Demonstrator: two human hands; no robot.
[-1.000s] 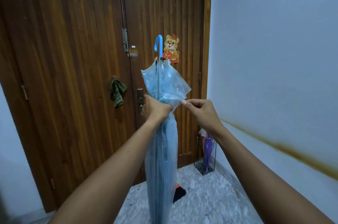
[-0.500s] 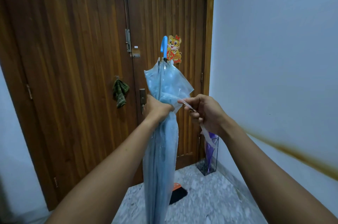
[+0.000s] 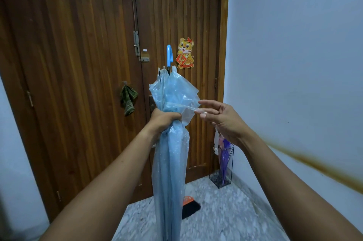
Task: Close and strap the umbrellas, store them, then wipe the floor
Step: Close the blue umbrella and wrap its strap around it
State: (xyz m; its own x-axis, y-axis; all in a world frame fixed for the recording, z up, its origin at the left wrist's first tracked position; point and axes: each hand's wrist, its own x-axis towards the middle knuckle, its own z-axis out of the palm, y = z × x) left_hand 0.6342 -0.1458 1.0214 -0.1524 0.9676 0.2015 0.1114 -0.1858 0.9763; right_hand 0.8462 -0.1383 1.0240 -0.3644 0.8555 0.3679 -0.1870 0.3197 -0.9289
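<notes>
The left hand (image 3: 164, 120) was clenched round the gathered blue umbrella (image 3: 170, 162), holding it upright before the door (image 3: 78, 63), handle (image 3: 169, 55) up. Just right of it, the right hand (image 3: 224, 122) pinched the end of the clear strap (image 3: 182, 107) at its fingertips, its other fingers loosely spread. Both forearms reached forward. A purple umbrella (image 3: 225, 154) stood in the stand (image 3: 215, 178), far right.

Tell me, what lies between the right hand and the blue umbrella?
A thin clear strap, pinched by the right hand, stretches to the blue umbrella; head view.
</notes>
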